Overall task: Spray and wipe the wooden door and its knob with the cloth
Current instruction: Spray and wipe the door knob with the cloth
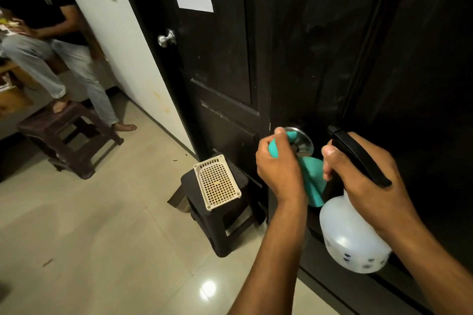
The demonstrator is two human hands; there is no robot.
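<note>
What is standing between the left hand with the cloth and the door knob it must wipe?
Nothing visible. The left hand already presses the teal cloth against the knob; the spray bottle, in the right hand, stays to the side.

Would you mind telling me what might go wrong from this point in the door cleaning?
The left hand wipes the knob with a bunched cloth, so the back may get missed. The right hand holds the spray bottle close by; it could bump the door.
</note>
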